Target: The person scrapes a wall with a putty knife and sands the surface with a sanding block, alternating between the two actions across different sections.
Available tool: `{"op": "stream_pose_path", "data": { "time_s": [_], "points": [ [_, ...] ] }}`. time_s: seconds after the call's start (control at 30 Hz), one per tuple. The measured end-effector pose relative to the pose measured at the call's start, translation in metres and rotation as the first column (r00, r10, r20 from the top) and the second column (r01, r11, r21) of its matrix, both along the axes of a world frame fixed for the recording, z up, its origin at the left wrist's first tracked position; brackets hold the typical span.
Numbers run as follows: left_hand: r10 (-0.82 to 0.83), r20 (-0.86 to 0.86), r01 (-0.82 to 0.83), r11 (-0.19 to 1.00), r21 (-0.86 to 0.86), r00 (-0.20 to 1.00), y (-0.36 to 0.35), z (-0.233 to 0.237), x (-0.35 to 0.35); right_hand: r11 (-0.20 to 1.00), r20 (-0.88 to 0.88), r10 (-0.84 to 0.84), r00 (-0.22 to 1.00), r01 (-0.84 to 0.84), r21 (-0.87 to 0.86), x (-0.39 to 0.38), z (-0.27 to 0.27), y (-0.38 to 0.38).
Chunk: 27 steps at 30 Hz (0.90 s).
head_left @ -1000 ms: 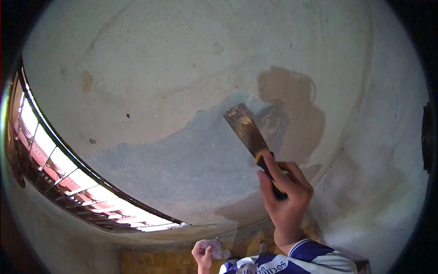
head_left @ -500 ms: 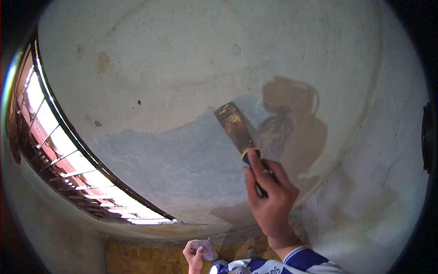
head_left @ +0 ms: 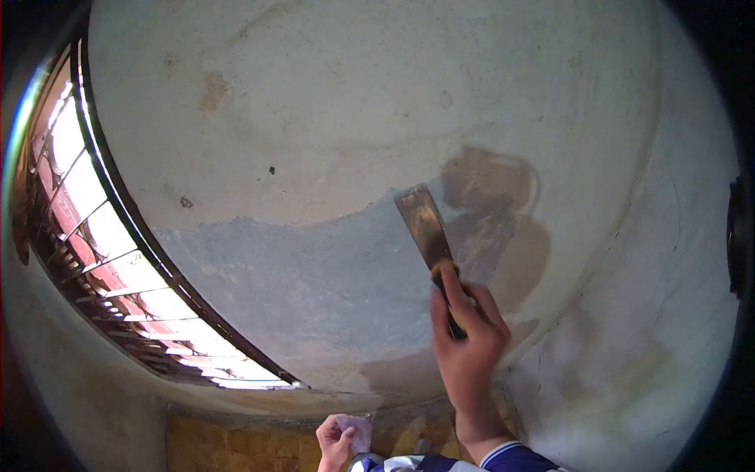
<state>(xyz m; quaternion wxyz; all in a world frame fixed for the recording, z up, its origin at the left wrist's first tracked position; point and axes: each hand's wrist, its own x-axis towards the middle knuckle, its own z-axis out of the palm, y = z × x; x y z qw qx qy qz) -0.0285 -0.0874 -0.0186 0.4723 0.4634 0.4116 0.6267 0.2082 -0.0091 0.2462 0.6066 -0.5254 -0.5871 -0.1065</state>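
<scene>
Scraper at work on a plastered ceiling, seen from below. The ceiling is pale, chalky and mottled, with a few rust-brown stains. A broad grey patch of rough, grainy bare surface crosses its lower part, with a ragged upper edge where the pale coating ends.

The scraper has a flat, tapering metal blade, tarnished brown and streaked, and a dark handle with a yellow band at the neck. Its square tip lies at the ragged edge of the grey patch, apparently against the ceiling.

The right hand is raised overhead, fingers wrapped tightly round the handle and forefinger stretched along it towards the blade. The wrist is straight, and the blue-and-white striped sleeve is cut off by the bottom edge. A brown shadow falls on the ceiling just right of the blade.

The left hand, low at the bottom edge, is curled closed on a pale crumpled wad whose material cannot be told.

A barred window curves along the left, where glare washes out most detail behind the bars.
</scene>
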Motion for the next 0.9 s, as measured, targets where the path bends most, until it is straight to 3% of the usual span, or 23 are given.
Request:
{"op": "stream_pose_path", "data": {
  "time_s": [0.03, 0.17, 0.27, 0.3, 0.37, 0.53, 0.63, 0.77, 0.9],
  "points": [
    [0.023, -0.051, -0.029, 0.994, -0.106, 0.998, -0.001, -0.002, -0.002, 1.000, -0.006, -0.003, 1.000, 0.003, -0.021, -0.008, 0.001, 0.006],
    [-0.027, -0.027, 0.023, 0.988, -0.149, 0.999, 0.002, -0.005, -0.017, 0.993, -0.075, 0.040, 0.996, -0.047, -0.105, -0.023, -0.002, -0.006],
    [-0.015, -0.029, 0.014, 0.999, -0.052, 0.999, 0.010, -0.017, -0.034, 0.996, 0.003, -0.087, 0.996, 0.087, 0.008, -0.022, -0.012, -0.007],
    [-0.011, -0.032, 0.009, 0.998, -0.059, 0.999, 0.014, -0.016, -0.039, 0.992, -0.013, -0.097, 0.995, 0.096, -0.079, -0.029, 0.000, 0.006],
    [-0.023, -0.067, 0.019, 0.998, -0.061, 0.997, 0.014, -0.017, -0.050, 0.991, -0.016, -0.110, 0.994, 0.108, -0.081, -0.041, -0.005, 0.006],
    [-0.105, -0.018, 0.105, 0.994, -0.027, 0.994, 0.037, -0.018, -0.075, 0.985, -0.099, -0.168, 0.981, 0.171, 0.019, -0.052, -0.002, -0.010],
    [-0.156, -0.045, 0.151, 0.983, -0.103, 0.987, 0.046, -0.010, -0.082, 0.981, -0.106, -0.193, 0.976, 0.192, -0.014, -0.054, 0.001, 0.012],
    [-0.245, -0.123, 0.236, 0.968, -0.083, 0.962, 0.063, -0.009, -0.102, 0.977, -0.077, -0.214, 0.974, 0.215, 0.000, -0.062, -0.007, -0.006],
    [-0.304, -0.058, 0.300, 0.952, -0.066, 0.951, 0.071, -0.007, -0.107, 0.964, -0.091, -0.253, 0.963, 0.243, -0.103, -0.070, 0.007, 0.016]
  ]
}}
